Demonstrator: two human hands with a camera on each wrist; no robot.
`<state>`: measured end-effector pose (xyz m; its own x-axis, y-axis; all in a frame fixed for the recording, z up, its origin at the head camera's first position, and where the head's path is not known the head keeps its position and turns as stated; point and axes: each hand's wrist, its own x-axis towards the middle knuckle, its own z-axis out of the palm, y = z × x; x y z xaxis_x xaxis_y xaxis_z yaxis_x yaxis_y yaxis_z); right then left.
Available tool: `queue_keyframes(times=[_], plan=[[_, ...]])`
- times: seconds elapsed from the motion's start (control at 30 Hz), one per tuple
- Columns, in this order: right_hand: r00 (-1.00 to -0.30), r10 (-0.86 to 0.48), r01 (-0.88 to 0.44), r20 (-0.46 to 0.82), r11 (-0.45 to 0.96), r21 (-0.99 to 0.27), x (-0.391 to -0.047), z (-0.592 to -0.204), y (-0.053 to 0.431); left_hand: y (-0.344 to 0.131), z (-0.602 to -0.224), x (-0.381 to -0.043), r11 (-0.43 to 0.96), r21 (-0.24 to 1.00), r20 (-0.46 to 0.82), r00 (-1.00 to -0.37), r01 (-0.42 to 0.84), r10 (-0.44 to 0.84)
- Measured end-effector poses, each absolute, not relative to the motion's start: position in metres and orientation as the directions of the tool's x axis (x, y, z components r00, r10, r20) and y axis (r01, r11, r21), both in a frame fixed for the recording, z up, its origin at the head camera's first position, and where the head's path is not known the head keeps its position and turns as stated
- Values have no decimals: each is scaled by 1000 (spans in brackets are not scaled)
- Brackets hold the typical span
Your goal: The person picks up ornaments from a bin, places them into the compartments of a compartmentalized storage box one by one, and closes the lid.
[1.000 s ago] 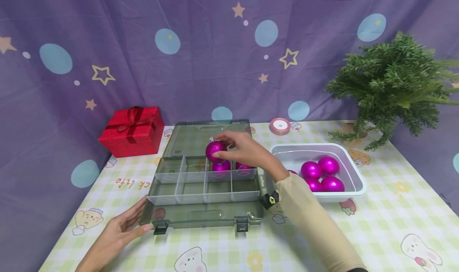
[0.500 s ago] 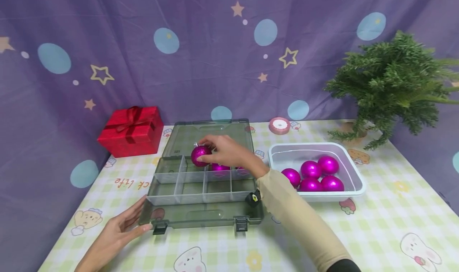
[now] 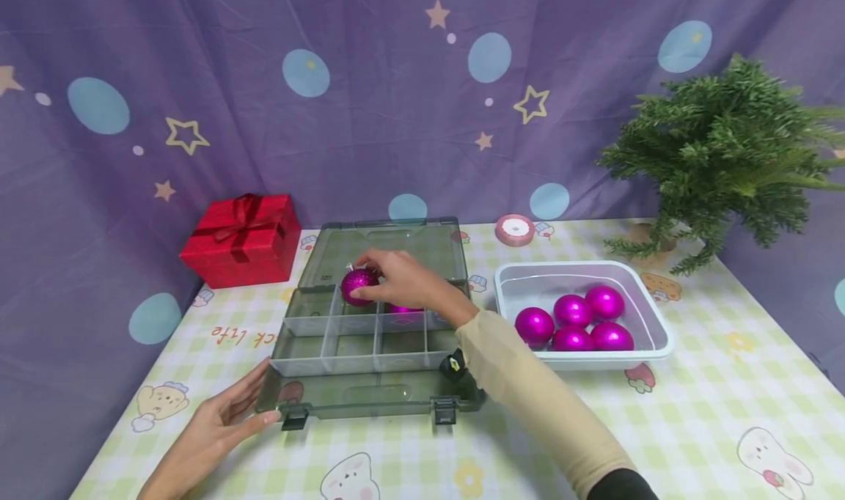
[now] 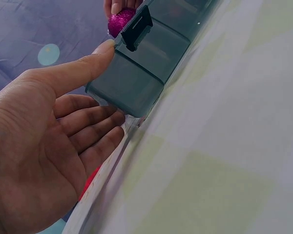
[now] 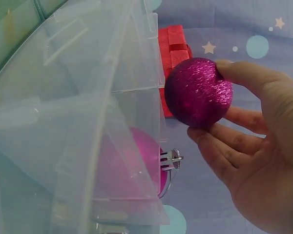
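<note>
My right hand (image 3: 405,278) pinches a glittery magenta Christmas ball (image 3: 359,289) by thumb and fingertips, over the second back compartment from the left of a smoky clear compartment box (image 3: 376,366). In the right wrist view, the glitter ball (image 5: 198,92) is beside the divider walls, and a shiny magenta ball (image 5: 132,165) with a silver cap sits in the neighbouring compartment. My left hand (image 3: 211,427) holds the box's near left corner, thumb at the front edge by a latch (image 3: 294,419), fingers along the side. My right wrist covers the back right compartment.
A white tub (image 3: 650,317) with several shiny magenta balls stands right of the box. Behind are a red gift box (image 3: 244,243), a pink ribbon roll (image 3: 515,230) and an artificial fir tree (image 3: 719,155). The box's lid (image 3: 389,243) lies folded back on the checked tablecloth (image 3: 561,434).
My right hand has carried the glitter ball leftward, from over the third back compartment to the second, and slightly lower. My left hand has stayed at the box corner.
</note>
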<state>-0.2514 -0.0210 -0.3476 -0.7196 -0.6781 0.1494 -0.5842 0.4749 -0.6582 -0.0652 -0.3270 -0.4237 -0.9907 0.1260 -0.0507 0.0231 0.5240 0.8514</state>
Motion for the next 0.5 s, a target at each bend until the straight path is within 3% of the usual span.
queue_keyframes(times=[0.5], plan=[[-716, -684, -560, 139, 445, -699, -248, -341, 12, -327, -424, -66, 540, 842, -90, -989, -14, 115]])
